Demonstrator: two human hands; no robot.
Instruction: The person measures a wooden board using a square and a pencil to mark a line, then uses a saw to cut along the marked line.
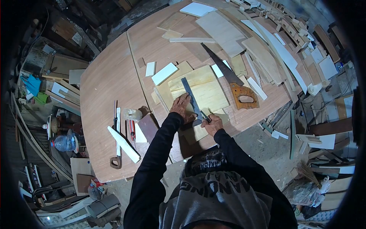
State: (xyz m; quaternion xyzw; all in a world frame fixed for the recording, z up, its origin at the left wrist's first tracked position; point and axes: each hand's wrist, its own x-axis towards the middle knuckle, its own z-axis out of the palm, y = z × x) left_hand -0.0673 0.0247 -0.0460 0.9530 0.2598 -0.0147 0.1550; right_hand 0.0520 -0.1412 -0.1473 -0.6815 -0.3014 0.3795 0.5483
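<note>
A pale wooden board (209,86) lies on the worktable, with a dark metal ruler (187,86) slanting across it. My left hand (182,107) holds the ruler down against the board, its fingers along the ruler's left edge. Close by on the right, my right hand (214,125) is closed around a slim dark pen-like tool (204,116). The tool's tip points toward the lower part of the ruler; exactly what kind it is, I cannot make out. A handsaw (225,70) with a wooden handle rests to the right of the board.
On the wooden worktable (103,84) lie a second saw (115,162), a white strip (124,145), a red utility knife (132,129), a jar (133,114) and white offcuts (164,74). Sheets and strips (263,57) pile up at the right. A water bottle (64,143) stands left.
</note>
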